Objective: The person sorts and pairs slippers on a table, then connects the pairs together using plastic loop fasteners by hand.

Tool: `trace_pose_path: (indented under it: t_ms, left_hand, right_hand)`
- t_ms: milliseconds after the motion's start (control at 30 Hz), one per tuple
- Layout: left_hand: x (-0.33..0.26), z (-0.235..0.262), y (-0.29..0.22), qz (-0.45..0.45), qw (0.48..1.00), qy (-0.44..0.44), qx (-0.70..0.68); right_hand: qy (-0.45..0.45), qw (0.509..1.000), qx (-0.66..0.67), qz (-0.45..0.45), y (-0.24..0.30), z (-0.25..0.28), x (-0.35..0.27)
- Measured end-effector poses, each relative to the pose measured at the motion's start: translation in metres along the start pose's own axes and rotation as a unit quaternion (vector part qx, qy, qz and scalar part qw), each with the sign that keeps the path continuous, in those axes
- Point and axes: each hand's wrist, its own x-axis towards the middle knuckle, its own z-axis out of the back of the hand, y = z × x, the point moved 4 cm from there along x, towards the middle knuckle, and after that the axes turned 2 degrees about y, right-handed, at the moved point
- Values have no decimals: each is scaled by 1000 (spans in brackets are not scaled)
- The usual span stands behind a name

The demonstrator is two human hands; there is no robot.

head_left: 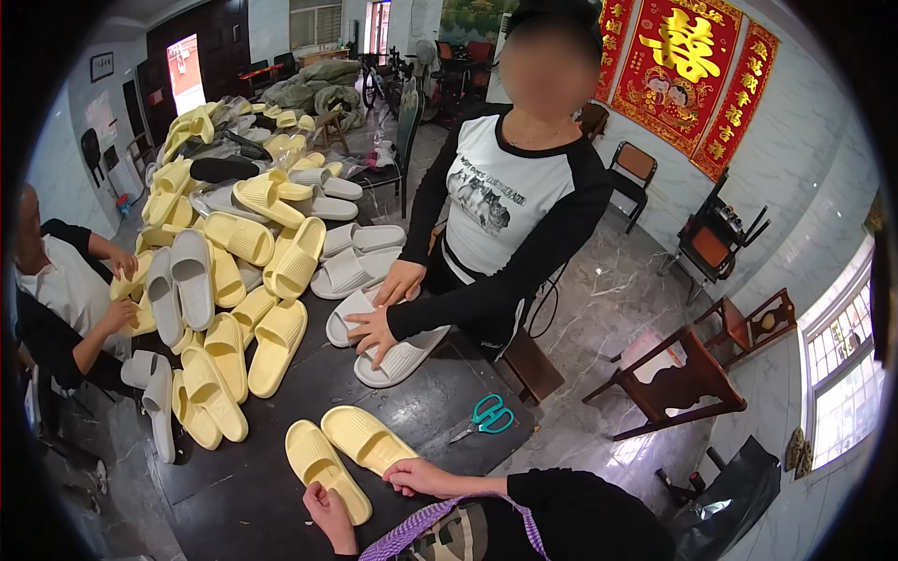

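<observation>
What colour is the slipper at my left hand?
The slipper is pale yellow, clearest in head view.

A pair of scissors (479,425) with teal handles lies on the table (444,467), near its edge. To the right, two carved wooden chairs (703,385) stand on a grey marbled floor (599,280); behind them, a black chair (636,165) with a brown back stands near the wall. Red posters (666,79) with gold lettering hang above, and a barred window (842,351) lies at far right. Black plastic sheeting (734,496) drapes at lower right. At the back are greenish sacks (339,103), a bicycle (372,86) and a bright doorway (186,75).
</observation>
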Motion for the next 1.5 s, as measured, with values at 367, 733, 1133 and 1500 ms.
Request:
trace_pose_path:
  t_ms: [367, 733, 1133, 1500]
  left_hand:
    - [1, -4, -3, 22, 999, 15, -45]
    - [-9, -15, -19, 51, 995, 45, -76]
    - [-9, -26, -19, -204, 922, 56, 325]
    - [9, -47, -34, -208, 886, 89, 406]
  right_hand:
    - [13, 1000, 1, -25, 10, -7, -5]
    - [28, 1000, 0, -12, 4, -12, -6]
    - [-46, 993, -85, 69, 4, 10, -5]
    - [-160, 900, -346, 210, 18, 56, 5]
